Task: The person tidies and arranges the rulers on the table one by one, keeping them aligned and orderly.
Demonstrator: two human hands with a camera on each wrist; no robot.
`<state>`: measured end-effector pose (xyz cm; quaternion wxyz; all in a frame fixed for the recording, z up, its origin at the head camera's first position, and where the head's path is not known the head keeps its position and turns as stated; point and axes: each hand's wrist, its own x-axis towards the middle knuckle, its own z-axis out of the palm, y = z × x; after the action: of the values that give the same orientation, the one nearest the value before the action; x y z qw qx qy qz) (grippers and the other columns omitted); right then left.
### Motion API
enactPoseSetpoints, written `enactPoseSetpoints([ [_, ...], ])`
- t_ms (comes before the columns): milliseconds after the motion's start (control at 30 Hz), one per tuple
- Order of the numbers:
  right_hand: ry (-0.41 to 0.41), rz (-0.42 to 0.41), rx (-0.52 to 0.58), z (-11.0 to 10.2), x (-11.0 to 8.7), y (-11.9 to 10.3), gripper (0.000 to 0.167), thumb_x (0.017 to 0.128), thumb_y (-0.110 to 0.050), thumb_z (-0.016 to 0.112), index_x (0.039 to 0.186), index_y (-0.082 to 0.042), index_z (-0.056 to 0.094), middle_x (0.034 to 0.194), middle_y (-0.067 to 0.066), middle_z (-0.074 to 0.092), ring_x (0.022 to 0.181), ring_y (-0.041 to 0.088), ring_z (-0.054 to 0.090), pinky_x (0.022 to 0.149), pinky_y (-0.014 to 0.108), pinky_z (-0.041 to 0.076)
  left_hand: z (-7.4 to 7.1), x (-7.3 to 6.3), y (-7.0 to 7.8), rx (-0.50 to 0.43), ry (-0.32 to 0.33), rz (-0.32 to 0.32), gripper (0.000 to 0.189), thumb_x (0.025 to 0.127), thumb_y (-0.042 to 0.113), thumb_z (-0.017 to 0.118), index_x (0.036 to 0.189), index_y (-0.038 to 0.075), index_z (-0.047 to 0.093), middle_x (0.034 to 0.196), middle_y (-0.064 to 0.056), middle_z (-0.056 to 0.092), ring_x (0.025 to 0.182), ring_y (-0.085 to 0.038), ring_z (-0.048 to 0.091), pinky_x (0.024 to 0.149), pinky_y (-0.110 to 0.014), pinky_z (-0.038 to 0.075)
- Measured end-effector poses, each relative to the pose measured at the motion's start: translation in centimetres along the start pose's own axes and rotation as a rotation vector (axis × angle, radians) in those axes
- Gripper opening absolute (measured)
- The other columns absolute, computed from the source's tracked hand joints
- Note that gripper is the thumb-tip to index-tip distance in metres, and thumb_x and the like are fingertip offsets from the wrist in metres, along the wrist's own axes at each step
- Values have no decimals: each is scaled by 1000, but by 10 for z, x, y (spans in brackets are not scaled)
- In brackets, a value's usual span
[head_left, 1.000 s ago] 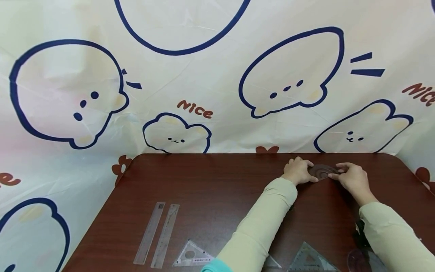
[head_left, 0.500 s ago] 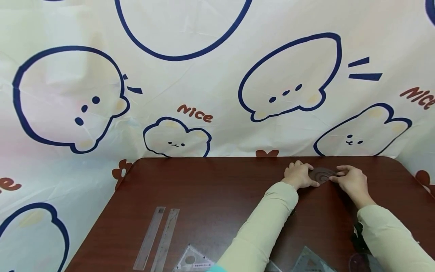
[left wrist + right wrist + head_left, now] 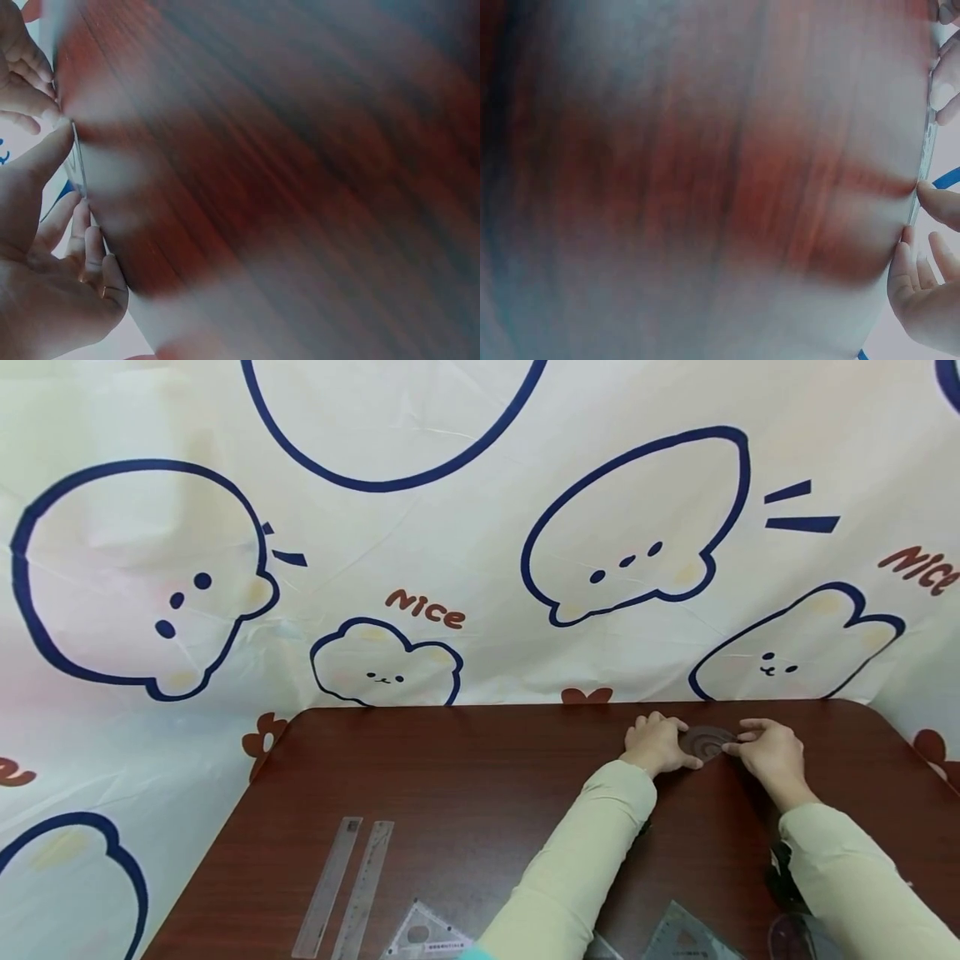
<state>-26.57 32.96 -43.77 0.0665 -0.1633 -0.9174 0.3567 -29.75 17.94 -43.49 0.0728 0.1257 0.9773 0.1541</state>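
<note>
Near the table's far edge, a dark see-through protractor (image 3: 705,742) lies flat between the two hands, its curved side facing away. The left hand (image 3: 656,745) holds its left end, thumb on the near side and fingers on the far side. At the right end the right hand (image 3: 772,761) pinches it with thumb and fingers. The left wrist view shows the protractor (image 3: 79,161) only as a thin edge at the left hand's (image 3: 52,277) thumb and fingertips. In the right wrist view its edge (image 3: 928,154) runs up from the right hand (image 3: 937,289).
Two clear rulers (image 3: 327,889) (image 3: 363,893) lie side by side on the brown table (image 3: 465,777) at left. A clear set square (image 3: 423,933) and a greenish set square (image 3: 686,937) are at the front. A dark rounded see-through piece (image 3: 789,937) lies by the right sleeve. Patterned cloth (image 3: 495,652) hangs behind.
Both hands stay on the protractor in nearly the same place. The right hand and forearm shift slightly left; the head view tilts a little.
</note>
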Motion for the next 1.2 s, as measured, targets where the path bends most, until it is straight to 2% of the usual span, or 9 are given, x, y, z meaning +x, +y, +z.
enactPoseSetpoints([
  [300, 6, 35, 13, 1, -1, -2, 47, 88, -5, 70, 127, 15, 55, 113, 31, 64, 109, 50, 52, 94, 58, 41, -1, -1, 0, 15, -5, 26, 57, 78, 56, 79, 131, 44, 60, 115, 15, 52, 97, -6, 43, 82, -23, 36],
  [567, 10, 66, 37, -2, 2, -3, 42, 89, -9, 70, 124, 13, 60, 108, 27, 68, 114, 48, 51, 100, 58, 37, -2, 0, -1, -1, -9, 29, 56, 78, 55, 80, 130, 43, 61, 115, 15, 52, 96, -5, 43, 80, -23, 36],
  [767, 13, 67, 62, -3, 2, -2, 39, 95, -15, 64, 122, 13, 61, 116, 30, 64, 119, 50, 44, 101, 60, 34, -4, -2, -4, 0, -11, 44, 57, 78, 55, 79, 131, 42, 61, 117, 15, 53, 98, -5, 44, 81, -23, 37],
  [900, 10, 55, 88, -2, 1, 0, 39, 99, -20, 58, 119, 13, 63, 96, 22, 71, 113, 48, 50, 97, 57, 38, -5, -4, -8, 1, -27, 36, 58, 78, 54, 79, 132, 42, 60, 119, 16, 52, 99, -6, 44, 82, -23, 38],
  [1000, 6, 55, 108, -3, 1, 0, 39, 99, -21, 56, 118, 13, 65, 77, 7, 71, 101, 41, 58, 87, 51, 45, -5, -3, -9, -4, -29, 41, 58, 78, 54, 79, 132, 42, 60, 119, 16, 52, 99, -5, 44, 82, -22, 37],
  [1100, 4, 70, 119, -6, 2, -1, 39, 99, -21, 56, 120, 12, 64, 73, -1, 69, 85, 26, 61, 78, 42, 46, -5, -2, -9, -5, -23, 57, 59, 79, 55, 79, 133, 41, 60, 119, 15, 52, 98, -6, 44, 81, -22, 37],
  [1200, -3, 86, 124, -9, 4, -1, 40, 99, -21, 56, 122, 11, 63, 73, -3, 69, 75, 12, 57, 78, 40, 45, -6, -1, -7, -4, -23, 61, 60, 78, 55, 79, 134, 41, 59, 119, 15, 52, 98, -6, 44, 81, -22, 37],
])
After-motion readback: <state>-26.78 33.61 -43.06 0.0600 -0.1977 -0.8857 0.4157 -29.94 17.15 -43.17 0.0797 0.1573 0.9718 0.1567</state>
